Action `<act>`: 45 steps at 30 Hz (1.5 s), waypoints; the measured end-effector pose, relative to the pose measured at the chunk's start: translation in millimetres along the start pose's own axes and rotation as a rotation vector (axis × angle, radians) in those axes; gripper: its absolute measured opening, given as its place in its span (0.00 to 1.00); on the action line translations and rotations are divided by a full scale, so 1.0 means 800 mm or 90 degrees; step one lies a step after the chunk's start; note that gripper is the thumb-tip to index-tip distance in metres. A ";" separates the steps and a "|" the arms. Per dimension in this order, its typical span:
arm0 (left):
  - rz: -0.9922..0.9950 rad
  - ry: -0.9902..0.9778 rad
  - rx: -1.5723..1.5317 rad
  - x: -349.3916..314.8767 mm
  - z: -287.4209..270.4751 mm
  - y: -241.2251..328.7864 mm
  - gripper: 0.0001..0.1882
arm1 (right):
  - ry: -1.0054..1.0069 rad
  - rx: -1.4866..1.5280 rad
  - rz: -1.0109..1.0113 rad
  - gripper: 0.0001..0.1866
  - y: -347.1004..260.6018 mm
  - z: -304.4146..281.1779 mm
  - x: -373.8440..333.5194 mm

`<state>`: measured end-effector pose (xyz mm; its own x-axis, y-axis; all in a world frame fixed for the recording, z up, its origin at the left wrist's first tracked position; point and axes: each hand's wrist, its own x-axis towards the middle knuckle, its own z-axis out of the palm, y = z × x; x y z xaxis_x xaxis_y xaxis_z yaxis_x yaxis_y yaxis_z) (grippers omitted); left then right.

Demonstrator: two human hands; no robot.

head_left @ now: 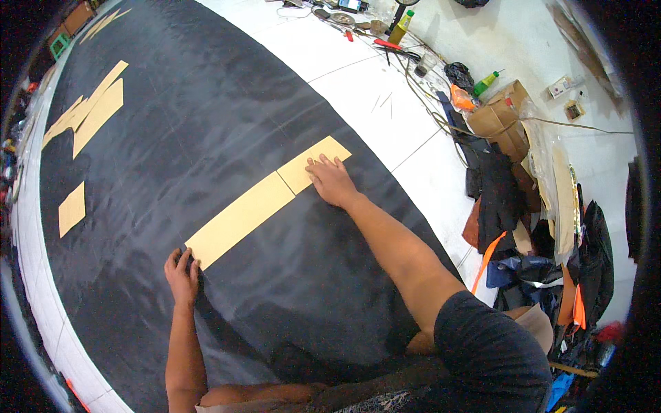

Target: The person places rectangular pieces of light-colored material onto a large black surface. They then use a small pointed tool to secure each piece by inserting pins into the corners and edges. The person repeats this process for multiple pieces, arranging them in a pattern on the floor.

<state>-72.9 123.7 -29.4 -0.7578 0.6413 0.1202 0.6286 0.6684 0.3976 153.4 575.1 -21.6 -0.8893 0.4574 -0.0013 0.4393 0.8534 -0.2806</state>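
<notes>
A: Hands?
B: Right hand point(332, 184) open, fingers spread, resting on the shorter yellow strip point(297, 175). Left hand point(182, 279) open too, fingertips at the lower-left end of the longer yellow strip point(241, 220).
A: Strips' lie?
B: End to end, hand to hand, on black sheet point(206, 117). Other yellow pieces point(101, 115) well apart, leftward.

Head-worn fisheye looks down at the hands point(333, 183).

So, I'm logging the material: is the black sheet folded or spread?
Spread: the black sheet lies wide over the white floor, yellow pieces on it.
</notes>
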 end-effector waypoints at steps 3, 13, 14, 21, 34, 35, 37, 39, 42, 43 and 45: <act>-0.002 0.001 -0.002 -0.002 -0.004 -0.002 0.21 | 0.005 0.001 -0.006 0.20 -0.006 -0.001 0.000; -0.013 -0.012 -0.002 -0.002 -0.009 0.005 0.21 | 0.032 -0.006 -0.019 0.19 -0.003 0.005 -0.003; -0.012 -0.012 -0.001 -0.002 -0.010 0.005 0.21 | 0.034 -0.011 -0.023 0.19 -0.003 0.004 -0.003; -0.011 -0.008 -0.001 -0.001 -0.005 0.008 0.21 | 0.029 -0.012 -0.007 0.19 0.004 -0.006 -0.004; 0.016 0.040 -0.012 0.003 -0.009 0.009 0.20 | 0.212 -0.115 0.153 0.18 0.107 -0.010 -0.208; -0.001 0.038 -0.025 -0.001 -0.005 0.010 0.20 | 0.195 -0.091 0.178 0.18 0.101 -0.011 -0.220; -0.009 0.037 -0.017 -0.012 -0.009 -0.001 0.20 | 0.168 -0.049 0.234 0.19 0.095 -0.018 -0.235; -0.008 0.042 -0.018 -0.012 -0.007 -0.002 0.21 | 0.204 -0.046 0.278 0.25 0.081 -0.024 -0.234; -0.009 0.043 -0.020 -0.005 -0.001 0.010 0.21 | 0.331 0.061 0.305 0.31 0.059 -0.033 -0.221; -0.021 0.031 -0.034 -0.008 -0.011 0.013 0.21 | 0.330 0.114 0.301 0.31 0.019 -0.035 -0.207; -0.022 0.035 -0.019 -0.008 -0.013 0.011 0.21 | 0.301 0.156 0.269 0.31 -0.036 -0.026 -0.196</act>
<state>-64.6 121.6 -17.2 -0.7878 0.5957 0.1562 0.5974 0.6776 0.4288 282.7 484.5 6.9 -0.4718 0.8469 0.2451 0.6458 0.5212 -0.5578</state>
